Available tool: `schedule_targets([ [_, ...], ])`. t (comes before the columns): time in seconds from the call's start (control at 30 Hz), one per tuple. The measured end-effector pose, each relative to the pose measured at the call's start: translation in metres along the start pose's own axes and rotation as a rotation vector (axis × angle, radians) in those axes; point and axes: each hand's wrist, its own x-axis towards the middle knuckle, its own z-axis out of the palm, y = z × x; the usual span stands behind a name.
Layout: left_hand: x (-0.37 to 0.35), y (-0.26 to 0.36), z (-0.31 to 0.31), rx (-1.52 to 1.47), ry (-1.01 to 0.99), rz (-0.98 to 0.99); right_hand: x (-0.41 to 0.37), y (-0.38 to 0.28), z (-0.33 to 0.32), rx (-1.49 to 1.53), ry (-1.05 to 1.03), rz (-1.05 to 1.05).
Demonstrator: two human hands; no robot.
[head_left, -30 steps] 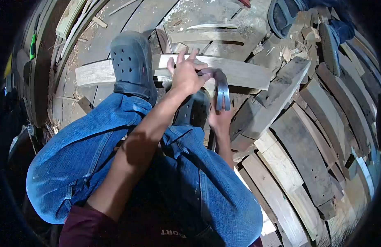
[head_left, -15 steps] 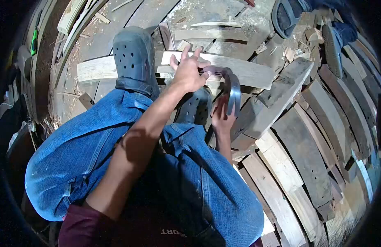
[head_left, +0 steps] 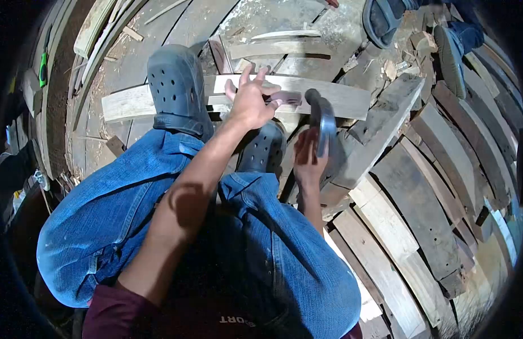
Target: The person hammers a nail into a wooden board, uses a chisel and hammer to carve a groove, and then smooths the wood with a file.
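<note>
My left hand [head_left: 251,104] is over a long pale wooden board [head_left: 340,100] lying across the floor. Its thumb and a finger close on a short brown piece [head_left: 290,98], the other fingers spread. The brown piece lies over the board, pointing right; its exact kind I cannot tell. My right hand [head_left: 310,153] grips a claw hammer [head_left: 325,121], its head raised close to the right end of the brown piece and its handle mostly hidden. My left clog [head_left: 174,85] rests on the board, with my right clog [head_left: 262,148] just behind it.
Curved wood offcuts [head_left: 281,50] lie beyond the board. A thick squared beam [head_left: 380,135] stands to the right, beside rows of stacked planks [head_left: 414,198]. Another person's sandalled foot [head_left: 383,22] is at the top right. A green-handled tool [head_left: 43,69] hangs at the left.
The hammer head has drawn back to the right from the brown piece, leaving a gap between them. My left hand keeps its hold on the piece, and the whole view has shifted slightly.
</note>
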Motion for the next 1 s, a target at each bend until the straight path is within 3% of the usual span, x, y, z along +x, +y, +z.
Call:
schedule_targets([
  [0.1, -0.003, -0.002, 0.002, -0.014, 0.014, -0.005, -0.005, -0.006, 0.0, -0.076, -0.024, 0.035],
  [0.17, 0.001, -0.002, 0.002, -0.02, 0.006, -0.005, 0.006, -0.013, 0.012, 0.084, -0.111, 0.415],
  [0.2, 0.002, -0.001, 0.002, -0.023, 0.008, -0.003, 0.005, -0.014, 0.008, 0.112, -0.112, 0.263],
  [0.27, 0.0, -0.001, 0.002, -0.03, 0.012, -0.013, 0.004, -0.013, 0.005, 0.117, -0.172, 0.295],
  [0.3, -0.001, 0.0, 0.002, -0.017, 0.017, -0.007, 0.0, -0.015, 0.007, 0.072, -0.064, 0.092],
  [0.4, -0.001, -0.002, 0.004, -0.004, 0.02, 0.001, 0.002, -0.013, 0.004, -0.045, -0.154, 0.014],
  [0.5, 0.0, -0.001, 0.003, -0.035, 0.017, -0.003, 0.011, -0.031, 0.008, 0.212, -0.249, 0.57],
  [0.6, -0.001, -0.002, 0.004, -0.028, 0.033, 0.008, 0.005, -0.016, 0.015, 0.191, 0.04, 0.047],
  [0.73, -0.002, 0.0, 0.002, -0.03, 0.028, -0.002, 0.004, -0.02, 0.014, 0.241, -0.139, 0.455],
  [0.8, 0.004, 0.002, 0.0, -0.028, 0.04, 0.016, 0.005, -0.012, 0.01, 0.138, -0.148, 0.265],
  [0.83, 0.001, 0.0, 0.002, -0.03, 0.035, 0.012, 0.001, -0.01, 0.01, 0.261, -0.131, 0.381],
  [0.9, -0.001, -0.001, 0.002, -0.031, 0.022, 0.002, -0.001, -0.011, 0.01, 0.252, -0.085, 0.245],
  [0.97, -0.003, -0.001, 0.001, -0.032, 0.018, -0.016, 0.002, -0.019, 0.007, 0.226, -0.233, 0.53],
  [1.0, -0.002, 0.0, 0.001, -0.032, 0.014, -0.014, 0.008, -0.032, 0.01, 0.104, -0.204, 0.609],
])
